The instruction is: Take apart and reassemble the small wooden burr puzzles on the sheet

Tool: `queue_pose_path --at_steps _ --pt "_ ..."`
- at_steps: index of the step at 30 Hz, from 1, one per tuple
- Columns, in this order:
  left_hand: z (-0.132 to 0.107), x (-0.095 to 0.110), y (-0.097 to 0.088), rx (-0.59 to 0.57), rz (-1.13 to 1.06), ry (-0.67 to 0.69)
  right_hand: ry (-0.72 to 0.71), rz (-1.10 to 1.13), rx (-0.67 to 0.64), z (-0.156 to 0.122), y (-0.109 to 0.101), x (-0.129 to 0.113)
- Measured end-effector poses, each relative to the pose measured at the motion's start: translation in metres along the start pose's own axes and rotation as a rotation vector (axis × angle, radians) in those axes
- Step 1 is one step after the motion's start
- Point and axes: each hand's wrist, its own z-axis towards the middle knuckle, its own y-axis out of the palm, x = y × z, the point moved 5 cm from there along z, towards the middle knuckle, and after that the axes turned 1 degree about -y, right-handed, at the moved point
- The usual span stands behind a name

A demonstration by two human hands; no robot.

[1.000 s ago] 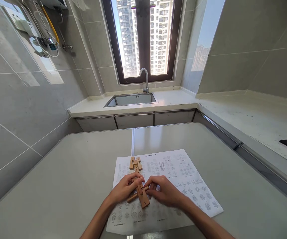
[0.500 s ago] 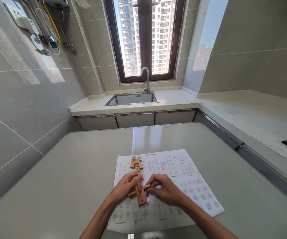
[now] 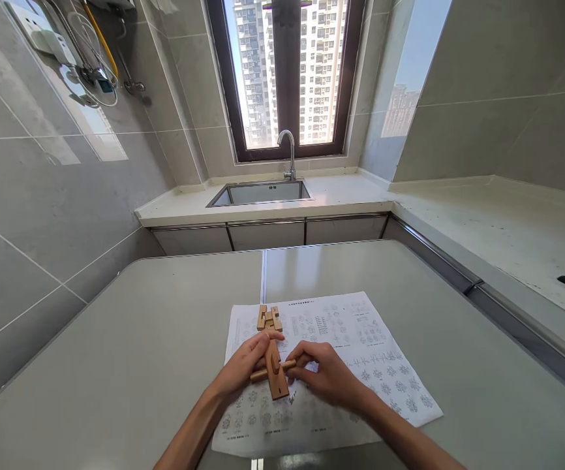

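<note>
My left hand [image 3: 247, 365] is closed on a flat wooden puzzle piece [image 3: 278, 386], its thumb and fingers at the upper part. A thin wooden stick [image 3: 259, 376] passes crosswise at the flat piece, an end showing on either side. My right hand [image 3: 322, 371] pinches the stick's right end between thumb and fingers. Just beyond my left hand, several small notched wooden blocks [image 3: 269, 318] lie grouped on a printed sheet [image 3: 385, 372]. My fingers hide part of the joint between the pieces.
The sheet, covered in small line diagrams, lies on a pale glossy table [image 3: 165, 326] with a centre seam. Behind the table is a white counter [image 3: 351, 189] with a sink [image 3: 224, 198] and a tap [image 3: 291, 153]. Tiled walls stand on both sides.
My left fingers have shifted slightly up and left on the flat piece. That piece has turned a little and shows more of its face; the stick sits slightly higher.
</note>
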Motion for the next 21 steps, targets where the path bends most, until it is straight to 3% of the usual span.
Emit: queue_pose_path --at_steps 3,7,12,21 --pt "0.0 0.007 -0.002 0.086 -0.087 0.109 0.088 0.257 0.064 0.005 -0.003 0.006" --pt "-0.005 0.017 0.006 0.148 0.285 0.286 0.132 0.439 0.186 0.011 -0.012 0.012" --pt "-0.004 0.009 0.022 0.144 0.559 0.312 0.142 0.487 0.198 0.014 -0.012 0.014" --pt "-0.002 0.002 0.027 0.111 0.6 0.282 0.159 0.493 0.194 0.012 -0.007 0.013"
